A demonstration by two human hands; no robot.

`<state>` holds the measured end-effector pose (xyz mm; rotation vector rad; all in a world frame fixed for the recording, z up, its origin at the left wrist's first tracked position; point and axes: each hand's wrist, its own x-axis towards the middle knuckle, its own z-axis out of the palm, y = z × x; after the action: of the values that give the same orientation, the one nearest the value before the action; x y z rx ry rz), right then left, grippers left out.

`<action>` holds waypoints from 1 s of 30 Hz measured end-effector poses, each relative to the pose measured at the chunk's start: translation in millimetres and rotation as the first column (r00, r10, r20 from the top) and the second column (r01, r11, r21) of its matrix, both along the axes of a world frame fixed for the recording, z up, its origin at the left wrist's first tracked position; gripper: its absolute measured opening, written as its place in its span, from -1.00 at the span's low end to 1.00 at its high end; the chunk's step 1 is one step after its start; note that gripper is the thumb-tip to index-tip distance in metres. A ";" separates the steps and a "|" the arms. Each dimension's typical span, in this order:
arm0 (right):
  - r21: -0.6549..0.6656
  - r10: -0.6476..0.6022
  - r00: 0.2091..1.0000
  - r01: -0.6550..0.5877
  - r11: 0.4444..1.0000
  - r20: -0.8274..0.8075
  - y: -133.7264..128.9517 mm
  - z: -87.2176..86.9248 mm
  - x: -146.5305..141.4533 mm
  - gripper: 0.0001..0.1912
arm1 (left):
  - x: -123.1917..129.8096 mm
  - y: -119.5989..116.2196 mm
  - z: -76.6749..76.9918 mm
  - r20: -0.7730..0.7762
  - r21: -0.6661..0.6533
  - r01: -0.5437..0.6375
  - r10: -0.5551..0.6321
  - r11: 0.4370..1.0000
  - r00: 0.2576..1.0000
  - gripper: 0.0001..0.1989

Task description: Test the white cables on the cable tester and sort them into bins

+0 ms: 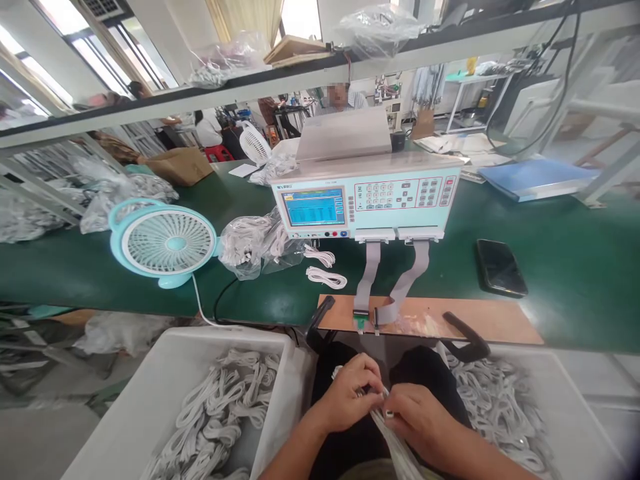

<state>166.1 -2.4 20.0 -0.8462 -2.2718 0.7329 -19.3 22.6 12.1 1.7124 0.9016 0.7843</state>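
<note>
Over my lap, my left hand [353,395] is closed around a bundle of white cables [389,437]. Beside it my right hand [417,415] pinches the same bundle, and a small connector end shows at its fingers. The cables hang down toward the bottom edge of the view. Just beyond my hands, two grey ribbon cables [367,275] run from the tester [310,175] with a lit blue screen. They end at a small green board [361,321] and a dark connector [377,327] at the edge of a wooden board [425,320].
White bins of coiled cables stand at left [287,373] and right [565,400]. On the green table are a turquoise fan [170,243], bagged cables [250,243], two loose cable coils [326,277], a phone [501,267] and a blue folder [540,179]. Black clamps [467,340] grip the wooden board.
</note>
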 end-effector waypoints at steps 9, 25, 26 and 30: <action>-0.729 -0.529 0.774 0.130 0.672 -0.349 37.2 -36.9 -19.5 -0.62 | 18.4 1.6 -22.6 -0.096 0.041 -0.457 0.459 0.889 0.883 -0.92; -0.840 -0.666 0.648 0.074 0.537 -0.369 53.5 -37.2 -34.1 -0.58 | 16.6 23.1 -25.3 0.129 -0.452 -0.477 0.585 0.754 0.801 -0.82; -0.840 -0.666 0.650 0.076 0.537 -0.367 53.7 -36.4 -33.9 -0.58 | 15.4 24.4 -24.8 0.129 -0.458 -0.477 0.587 0.750 0.799 -0.81; -0.832 -0.657 0.664 0.094 0.547 -0.356 54.8 -33.8 -32.7 -0.58 | 9.6 27.7 -24.6 0.149 -0.515 -0.413 0.553 0.751 0.820 -0.79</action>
<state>133.4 52.3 -13.8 -1.1995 -0.9941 1.5197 -9.7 50.3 -12.5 0.9036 1.2339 1.0364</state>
